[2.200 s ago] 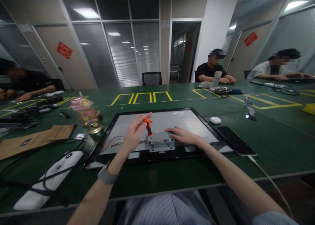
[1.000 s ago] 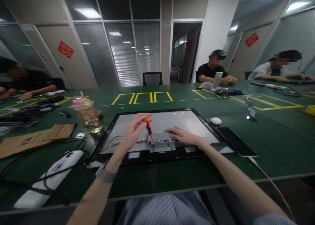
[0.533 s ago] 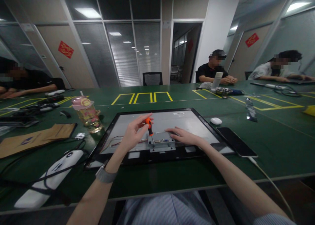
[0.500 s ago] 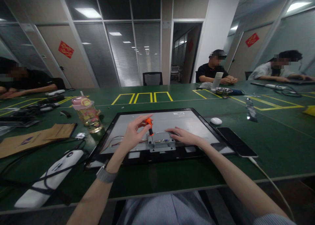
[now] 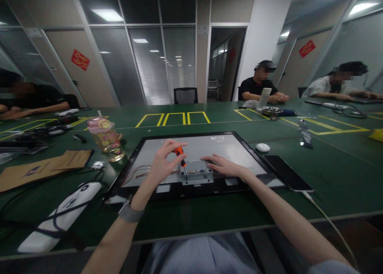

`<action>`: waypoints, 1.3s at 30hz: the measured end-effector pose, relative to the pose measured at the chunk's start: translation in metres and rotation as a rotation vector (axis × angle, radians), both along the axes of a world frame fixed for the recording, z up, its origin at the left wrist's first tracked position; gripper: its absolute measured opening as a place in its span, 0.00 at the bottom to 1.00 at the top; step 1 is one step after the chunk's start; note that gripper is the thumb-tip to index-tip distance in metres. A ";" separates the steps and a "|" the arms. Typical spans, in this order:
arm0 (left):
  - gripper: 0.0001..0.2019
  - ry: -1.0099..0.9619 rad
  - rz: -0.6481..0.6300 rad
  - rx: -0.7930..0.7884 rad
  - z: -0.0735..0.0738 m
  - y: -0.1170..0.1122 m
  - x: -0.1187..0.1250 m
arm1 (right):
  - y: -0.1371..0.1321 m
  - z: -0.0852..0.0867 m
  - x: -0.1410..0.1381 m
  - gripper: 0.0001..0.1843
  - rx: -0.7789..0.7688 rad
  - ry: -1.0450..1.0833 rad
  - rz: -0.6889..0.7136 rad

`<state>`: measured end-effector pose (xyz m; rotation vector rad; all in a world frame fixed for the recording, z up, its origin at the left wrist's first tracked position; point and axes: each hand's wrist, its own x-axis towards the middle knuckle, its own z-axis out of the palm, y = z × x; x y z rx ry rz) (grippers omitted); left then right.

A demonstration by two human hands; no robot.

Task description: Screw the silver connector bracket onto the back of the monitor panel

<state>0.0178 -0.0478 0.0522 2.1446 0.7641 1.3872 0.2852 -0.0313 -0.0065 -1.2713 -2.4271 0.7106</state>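
Seems partway along on a wide, smooth grey, black-edged screen (image 5: 236, 155), with a boxy metal bracket (image 5: 196, 179) already on at six o'clock; cannot tell the amount left. Rests the right hand (image 5: 224, 166), loosely spread and gripping nothing visible, at the bracket's two o'clock; pinches an orange-and-black screwdriver (image 5: 179, 151) in the half-curled left hand (image 5: 162, 161), tip at eight.

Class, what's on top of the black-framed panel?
A metal bracket with ports, thin wires and a white label. Areas behind the left hand and right hand are hidden.

- On table (image 5: 185, 226): panel (image 5: 231, 150)
- On panel, toward near edge: bracket (image 5: 196, 180)
- Left of panel: cup (image 5: 105, 140), bag (image 5: 44, 169)
- Right of panel: phone (image 5: 287, 172), case (image 5: 262, 147)
- Behind table: chair (image 5: 185, 97)
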 end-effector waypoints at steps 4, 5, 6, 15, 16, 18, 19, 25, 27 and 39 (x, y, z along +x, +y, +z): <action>0.18 0.002 -0.197 -0.109 0.003 -0.001 -0.003 | 0.000 0.001 0.000 0.29 0.004 0.005 0.008; 0.20 0.000 -0.249 -0.160 0.004 -0.001 -0.004 | 0.000 0.000 0.000 0.29 0.006 0.005 0.009; 0.21 -0.002 -0.268 -0.197 0.003 0.000 -0.005 | 0.000 0.000 0.000 0.28 0.006 0.005 0.011; 0.16 0.069 0.017 -0.041 0.006 0.001 -0.008 | -0.002 0.002 -0.001 0.27 0.000 0.004 0.000; 0.17 0.051 -0.039 -0.058 0.007 0.000 -0.007 | -0.002 0.002 -0.001 0.28 0.000 0.004 0.001; 0.20 0.007 -0.161 -0.124 0.006 -0.001 -0.007 | -0.002 0.003 -0.001 0.28 0.002 0.002 0.002; 0.21 -0.009 -0.200 -0.156 0.005 0.000 -0.006 | -0.002 0.003 -0.001 0.28 0.002 0.002 0.002; 0.21 0.069 0.020 -0.027 0.001 0.003 -0.004 | 0.000 -0.001 0.000 0.29 -0.012 0.003 -0.010; 0.20 0.062 0.008 -0.003 0.002 0.001 -0.003 | 0.000 -0.001 0.000 0.29 -0.013 0.004 -0.008; 0.17 0.050 0.009 0.019 0.002 0.001 -0.003 | 0.001 -0.002 0.001 0.29 -0.023 -0.003 -0.016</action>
